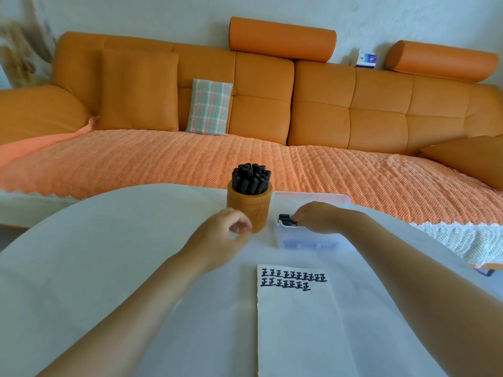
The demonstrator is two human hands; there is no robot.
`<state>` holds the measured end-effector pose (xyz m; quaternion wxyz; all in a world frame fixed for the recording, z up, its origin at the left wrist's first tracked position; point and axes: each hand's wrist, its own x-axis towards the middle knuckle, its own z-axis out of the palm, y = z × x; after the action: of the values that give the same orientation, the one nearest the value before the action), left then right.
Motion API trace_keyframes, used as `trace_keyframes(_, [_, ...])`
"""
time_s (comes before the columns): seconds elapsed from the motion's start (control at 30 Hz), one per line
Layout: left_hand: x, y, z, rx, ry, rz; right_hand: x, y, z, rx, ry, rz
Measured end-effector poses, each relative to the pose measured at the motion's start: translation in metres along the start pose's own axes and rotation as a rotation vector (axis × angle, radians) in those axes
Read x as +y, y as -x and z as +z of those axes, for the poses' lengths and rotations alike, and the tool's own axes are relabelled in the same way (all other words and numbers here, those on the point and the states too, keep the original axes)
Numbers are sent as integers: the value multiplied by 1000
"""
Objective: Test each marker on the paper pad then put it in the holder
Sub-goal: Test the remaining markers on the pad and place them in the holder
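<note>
Markers [251, 178] crowd the holder [249, 210] on the desk [109, 254]. Right hand [315, 216] reaches into the box [307, 239] beside it, touching more markers, grip unclear. Left hand [223, 236] hovers loosely curled, empty, by the holder; pad [294, 322] nearer.

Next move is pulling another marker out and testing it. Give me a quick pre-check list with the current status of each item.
1. Markers left in the box: ok, black caps show at its left end.
2. Right hand grips one: cannot tell, its fingertips are at the caps.
3. Left hand free: ok, loosely curled beside the holder, nothing in it.
4. Holder upright: ok.
5. Room in the holder: cannot tell, it looks packed.
6. Blank space on the pad: ok, only two rows of marks at the top.
</note>
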<state>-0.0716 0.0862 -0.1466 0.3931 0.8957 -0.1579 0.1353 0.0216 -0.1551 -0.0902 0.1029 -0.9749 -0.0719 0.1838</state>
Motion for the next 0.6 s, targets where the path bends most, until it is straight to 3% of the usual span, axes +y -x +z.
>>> trace_keyframes(0.13, [-15,19,23,-133,-69,-28,10,-19,14,6,128,14])
trace_keyframes(0.27, [-22,24,39,-129,-241,85,13,-17,13,-1,93,4])
trace_keyframes(0.47, [-24,23,41,-133,-263,74,9,-8,9,-81,160,-73])
trace_keyframes(0.6, [-22,24,40,-146,-262,59,9,-3,5,20,-5,-128])
